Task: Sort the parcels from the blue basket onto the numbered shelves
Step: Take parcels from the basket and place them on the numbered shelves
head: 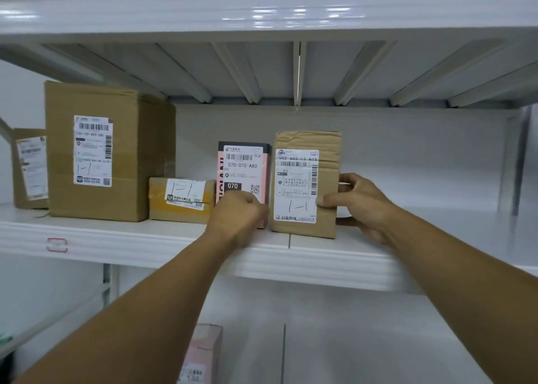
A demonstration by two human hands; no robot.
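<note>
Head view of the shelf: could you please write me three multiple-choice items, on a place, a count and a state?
1. Where does the flat brown parcel lie? A. between the large brown box and the pink box; B. on top of the large brown box; C. on the shelf below.
2. How many parcels stand on this shelf? A. three; B. five; C. eight.
3. What is the right hand doing? A. hanging open; B. gripping the upright brown parcel; C. pressing the shelf edge.
Answers: 1 A, those two flank it; 2 B, five labelled parcels show in the row; 3 B, thumb on its front, fingers round its side.
</note>
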